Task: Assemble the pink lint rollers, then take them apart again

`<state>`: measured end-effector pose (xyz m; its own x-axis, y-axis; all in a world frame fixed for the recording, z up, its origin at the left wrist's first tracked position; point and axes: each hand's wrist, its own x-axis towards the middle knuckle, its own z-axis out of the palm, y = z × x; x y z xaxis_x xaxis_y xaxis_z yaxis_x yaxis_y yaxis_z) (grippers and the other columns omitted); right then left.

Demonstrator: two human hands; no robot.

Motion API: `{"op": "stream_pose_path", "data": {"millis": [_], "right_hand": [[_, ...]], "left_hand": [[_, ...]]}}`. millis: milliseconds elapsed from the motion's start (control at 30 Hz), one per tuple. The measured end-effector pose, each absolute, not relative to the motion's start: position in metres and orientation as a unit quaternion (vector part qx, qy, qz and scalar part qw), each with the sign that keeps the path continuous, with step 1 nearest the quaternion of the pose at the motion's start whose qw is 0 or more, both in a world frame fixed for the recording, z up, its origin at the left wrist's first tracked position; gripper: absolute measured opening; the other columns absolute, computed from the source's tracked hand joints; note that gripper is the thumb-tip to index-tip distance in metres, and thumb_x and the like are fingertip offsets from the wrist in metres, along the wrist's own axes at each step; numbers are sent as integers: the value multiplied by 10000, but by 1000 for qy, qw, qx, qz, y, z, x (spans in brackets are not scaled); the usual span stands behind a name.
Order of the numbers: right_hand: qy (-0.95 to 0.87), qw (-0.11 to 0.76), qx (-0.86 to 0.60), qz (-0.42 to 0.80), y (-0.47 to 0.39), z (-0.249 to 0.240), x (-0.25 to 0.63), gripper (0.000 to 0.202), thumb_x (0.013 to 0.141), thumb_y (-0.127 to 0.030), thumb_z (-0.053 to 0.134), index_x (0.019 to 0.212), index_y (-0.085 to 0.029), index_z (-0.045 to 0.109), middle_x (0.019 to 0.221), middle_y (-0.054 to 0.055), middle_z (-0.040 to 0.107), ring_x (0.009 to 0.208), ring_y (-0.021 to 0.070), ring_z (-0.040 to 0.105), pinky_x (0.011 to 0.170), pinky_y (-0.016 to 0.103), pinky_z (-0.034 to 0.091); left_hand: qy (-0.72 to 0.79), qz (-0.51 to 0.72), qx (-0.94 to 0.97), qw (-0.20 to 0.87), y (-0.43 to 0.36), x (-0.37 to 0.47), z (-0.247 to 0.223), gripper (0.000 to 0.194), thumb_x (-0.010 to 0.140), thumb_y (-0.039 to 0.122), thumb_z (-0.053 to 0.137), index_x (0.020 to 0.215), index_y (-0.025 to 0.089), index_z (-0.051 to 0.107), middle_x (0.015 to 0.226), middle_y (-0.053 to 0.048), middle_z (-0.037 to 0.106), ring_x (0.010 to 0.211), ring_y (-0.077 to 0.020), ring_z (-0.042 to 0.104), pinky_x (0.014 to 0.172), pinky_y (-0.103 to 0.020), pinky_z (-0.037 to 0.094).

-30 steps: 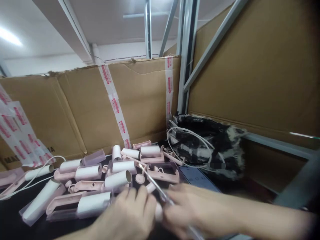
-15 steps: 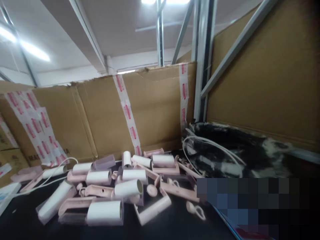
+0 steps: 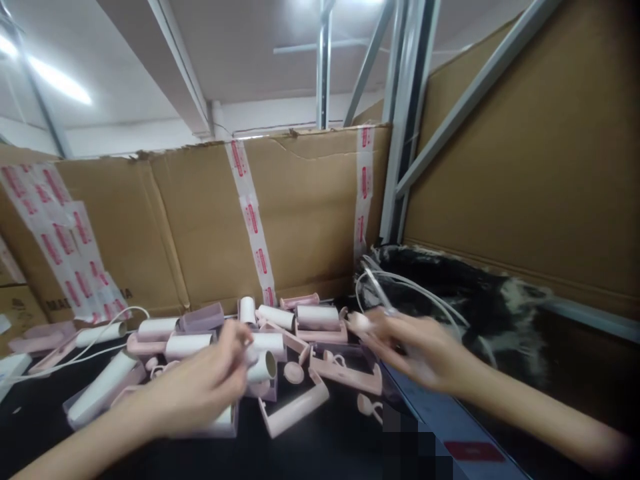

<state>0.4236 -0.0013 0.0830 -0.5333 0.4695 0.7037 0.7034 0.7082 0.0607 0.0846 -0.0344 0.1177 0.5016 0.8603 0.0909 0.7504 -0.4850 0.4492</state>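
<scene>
My left hand (image 3: 213, 377) is closed, fingers pinched together over the white rolls. A small whitish bit (image 3: 249, 355) shows at its fingertips, too blurred to name. My right hand (image 3: 423, 350) is closed around a slim pale stick-like thing (image 3: 377, 291) that slants up past the fingers. A pale rounded piece (image 3: 361, 323) shows at the fingertips of this hand. Below and between the hands lie a white roll (image 3: 263, 367) with an open end, a pink plastic frame (image 3: 295, 408), a pink disc (image 3: 293, 373) and a longer pink bracket (image 3: 345, 373).
More white rolls (image 3: 103, 387) and pink parts cover the black surface (image 3: 280, 460). White cables (image 3: 103, 333) loop at left and right. Taped cardboard (image 3: 305, 200) stands behind, beside a metal post (image 3: 403, 133). A black plastic bag (image 3: 440, 280) lies at the right.
Both bare hands have come into view over the parts, the left from lower left, the right from the right with a pale stick-like thing. The camera view has shifted slightly.
</scene>
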Motion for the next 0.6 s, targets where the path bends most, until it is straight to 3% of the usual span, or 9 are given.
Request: {"op": "stream_pose_path", "data": {"millis": [100,167,400,500,600], "right_hand": [[-837,198,-456,-229,53,97,386,274,914,-361,372,855,-205,589,818,60,683,598,160,628,471,229,313],[-842,133,-475,-218,85,103,366,235,910,-337,387,982,-210,571,912,74,691,686,186,651,501,228,299],[-846,102,-493,-178,147,106,349,177,824,-327,543,945,-197,548,944,66,698,759,203,658,520,229,316],[-847,123,-492,-159,138,104,351,192,839,-376,524,933,-209,543,969,58,692,778,205,657,532,231,339],[-849,157,-484,-141,106,97,359,200,901,-373,418,925,-219,543,937,46,695,796,198,655,577,237,376]], "left_hand": [[415,118,897,98,31,120,123,303,910,371,272,1140,183,331,896,-65,612,718,-190,600,704,-323,469],[388,86,917,41,74,138,120,303,908,317,296,1173,173,321,1119,-126,571,911,-206,601,807,-328,459],[414,49,909,-7,130,159,95,422,826,252,473,1228,183,366,1182,-139,558,1104,-278,539,950,-441,384],[440,50,896,-30,115,150,91,625,784,347,555,1298,108,291,1288,-220,466,1240,-347,410,1030,-543,253],[439,59,895,-47,79,127,85,675,827,465,485,1339,99,241,1380,-216,375,1312,-329,315,1078,-547,174]]}}
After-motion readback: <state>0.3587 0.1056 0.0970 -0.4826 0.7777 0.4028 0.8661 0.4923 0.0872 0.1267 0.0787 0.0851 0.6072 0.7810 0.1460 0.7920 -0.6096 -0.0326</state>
